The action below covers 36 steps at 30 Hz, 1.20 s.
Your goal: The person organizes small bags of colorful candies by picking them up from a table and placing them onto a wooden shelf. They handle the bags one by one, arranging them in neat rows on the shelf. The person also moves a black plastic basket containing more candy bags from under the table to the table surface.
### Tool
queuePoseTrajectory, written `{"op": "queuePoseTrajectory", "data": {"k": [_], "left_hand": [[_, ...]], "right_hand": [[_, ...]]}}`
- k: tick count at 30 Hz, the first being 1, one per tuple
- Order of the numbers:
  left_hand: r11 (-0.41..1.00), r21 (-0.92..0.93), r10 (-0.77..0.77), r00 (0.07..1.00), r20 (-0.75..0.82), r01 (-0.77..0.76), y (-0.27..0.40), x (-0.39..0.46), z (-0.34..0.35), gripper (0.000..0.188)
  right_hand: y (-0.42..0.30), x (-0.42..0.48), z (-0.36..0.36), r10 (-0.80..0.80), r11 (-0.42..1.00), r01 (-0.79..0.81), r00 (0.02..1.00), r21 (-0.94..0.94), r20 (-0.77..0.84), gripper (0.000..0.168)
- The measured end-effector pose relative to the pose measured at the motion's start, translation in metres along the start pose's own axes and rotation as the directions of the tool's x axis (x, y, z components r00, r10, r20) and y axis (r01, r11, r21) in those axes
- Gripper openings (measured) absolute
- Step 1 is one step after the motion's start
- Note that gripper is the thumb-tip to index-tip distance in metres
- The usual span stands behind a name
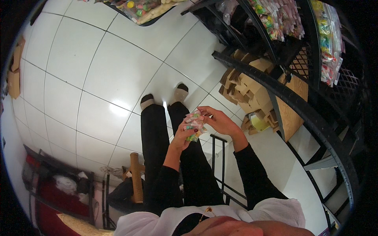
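Several small clear plastic packets with colourful contents (194, 126) form a bundle between my hands, above my legs. My left hand (181, 137) grips the bundle from below and the left side, thumb across its front. At the upper right of the bundle, the fingertips of my right hand (217, 119) pinch the edge of a packet. Pink, green, yellow and orange show through the plastic. What exactly lies inside the packets is too small to tell.
A black metal rack (262, 76) on the right holds more hanging packets (327, 44). Flattened cardboard boxes (254, 85) are stacked beneath it. A tray of colourful goods (141, 10) is at the top. Below left stand a cardboard tube (136, 177) and a dark red seat (56, 191).
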<state>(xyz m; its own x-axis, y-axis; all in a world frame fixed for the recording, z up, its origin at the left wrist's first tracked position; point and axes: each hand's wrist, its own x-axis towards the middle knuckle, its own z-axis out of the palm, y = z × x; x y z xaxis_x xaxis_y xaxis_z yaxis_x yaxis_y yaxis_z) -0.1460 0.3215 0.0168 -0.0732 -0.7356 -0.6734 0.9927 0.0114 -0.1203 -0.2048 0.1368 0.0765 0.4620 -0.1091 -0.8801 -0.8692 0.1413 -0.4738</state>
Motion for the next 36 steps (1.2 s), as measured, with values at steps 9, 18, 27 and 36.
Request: {"op": "queuePoseTrajectory", "data": {"k": [9,18,27,36], "left_hand": [[0.995,0.064,-0.073,0.997,0.034,0.071,0.001,-0.005,0.007,0.098],[0.995,0.092,-0.057,0.995,0.077,0.050,0.003,-0.004,0.023,0.108],[0.998,0.054,0.012,1.000,0.005,-0.012,0.003,0.001,0.018,0.086],[1.000,0.005,0.027,0.999,0.034,-0.027,0.004,0.005,0.011,0.070]], "right_hand": [[0.015,0.002,-0.001,-0.091,0.994,0.084,0.990,0.068,0.112,0.050],[0.036,0.005,0.006,-0.050,0.997,0.047,0.997,0.062,0.052,0.036],[0.004,-0.010,0.012,-0.173,0.984,0.140,0.913,-0.114,-0.369,0.033],[-0.021,-0.025,0.002,-0.324,0.945,0.221,0.721,-0.241,-0.612,0.033]]}}
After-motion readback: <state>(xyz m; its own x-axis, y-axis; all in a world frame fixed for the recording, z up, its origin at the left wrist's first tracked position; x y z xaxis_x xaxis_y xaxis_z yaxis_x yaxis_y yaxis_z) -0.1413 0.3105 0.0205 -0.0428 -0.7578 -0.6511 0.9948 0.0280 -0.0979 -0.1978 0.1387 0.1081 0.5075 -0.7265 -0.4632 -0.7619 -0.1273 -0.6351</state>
